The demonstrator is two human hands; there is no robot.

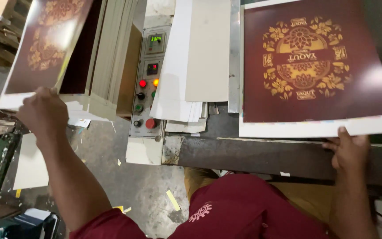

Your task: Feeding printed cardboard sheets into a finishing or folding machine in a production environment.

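Observation:
My left hand grips the lower edge of a glossy dark maroon printed sheet with a gold floral emblem, held up at the far left over a stack of white sheets. My right hand holds the near white margin of a second maroon sheet with the same gold emblem. That sheet lies flat on the machine bed at the right.
A grey control panel with a green display, red and green buttons and knobs stands in the middle. Cream and white board sheets lie beside it. A stack of boards stands to its left. Paper scraps litter the concrete floor.

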